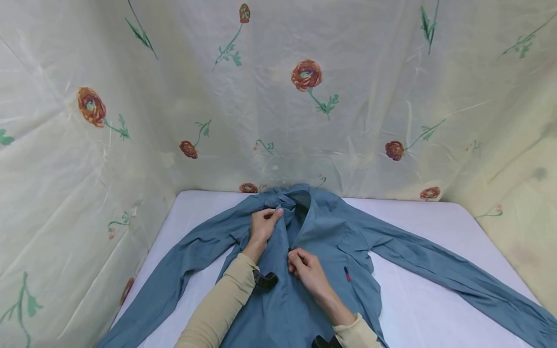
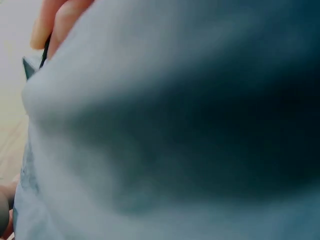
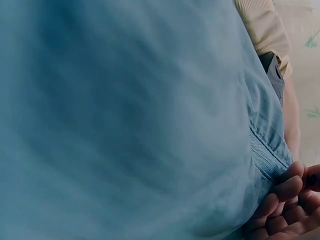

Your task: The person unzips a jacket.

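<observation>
The left hand [image 1: 263, 226] pinches the blue jacket [image 1: 322, 237] near its neck, maybe so it's tight while the right hand [image 1: 308, 271] pinches its zipper pull [image 1: 290, 250] lower down.

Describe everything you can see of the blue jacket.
The jacket is blue-grey, thin-looking fabric, wrinkled, with a collar, long sleeves and a small red tab on its front. It lies on the white table, collar farthest away, sleeves spread; the front gapes at the neck. The left hand pinches an edge near the collar; the right hand grips the front lower down.
</observation>
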Motion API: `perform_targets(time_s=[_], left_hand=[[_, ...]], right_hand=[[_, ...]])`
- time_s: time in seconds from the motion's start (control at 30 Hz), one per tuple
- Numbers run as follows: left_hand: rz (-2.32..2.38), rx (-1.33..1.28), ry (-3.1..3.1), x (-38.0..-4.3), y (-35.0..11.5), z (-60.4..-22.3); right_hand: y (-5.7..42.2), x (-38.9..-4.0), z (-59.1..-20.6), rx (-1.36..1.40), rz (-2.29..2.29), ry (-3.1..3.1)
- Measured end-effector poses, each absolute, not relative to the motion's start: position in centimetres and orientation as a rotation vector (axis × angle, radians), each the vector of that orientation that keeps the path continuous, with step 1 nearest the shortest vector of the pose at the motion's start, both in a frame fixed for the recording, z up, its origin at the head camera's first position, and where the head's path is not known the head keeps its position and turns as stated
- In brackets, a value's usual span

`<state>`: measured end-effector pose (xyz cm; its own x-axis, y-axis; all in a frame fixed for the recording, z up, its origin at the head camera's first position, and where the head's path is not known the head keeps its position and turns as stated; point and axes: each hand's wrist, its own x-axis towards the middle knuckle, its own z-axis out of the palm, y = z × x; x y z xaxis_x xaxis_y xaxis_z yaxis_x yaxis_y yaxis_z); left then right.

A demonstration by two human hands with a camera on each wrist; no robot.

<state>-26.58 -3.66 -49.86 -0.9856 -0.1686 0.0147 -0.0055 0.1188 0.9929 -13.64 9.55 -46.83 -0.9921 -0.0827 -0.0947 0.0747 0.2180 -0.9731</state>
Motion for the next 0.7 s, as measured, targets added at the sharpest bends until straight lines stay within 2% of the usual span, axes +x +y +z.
perform_targets(time_s=[0.23, 0.37, 0.47, 0.53, 0.7], left_hand=[[-1.983, 0.203, -2.262, -26.7, -4.1, -50.0], [-1.791, 0.070, -2.380, -26.6, -4.2, -50.1], [-1.457, -0.191, -2.484, -25.9, -4.6, -49.9], [-1.255, -0.453, -2.511, -25.2, -5.0, -49.6], [-1.190, -1.199, -2.515, -23.8, -6.3, -48.6]], right_hand=[[9.7, -14.1, -48.4, -0.036, -1.884, 2.349], [9.6, -14.0, -48.3, -0.044, -1.887, 2.361], [9.8, -14.2, -48.4, -0.045, -1.880, 2.358], [9.9, -14.2, -48.5, -0.039, -1.870, 2.352], [10.6, -14.7, -48.5, -0.026, -1.896, 2.376]])
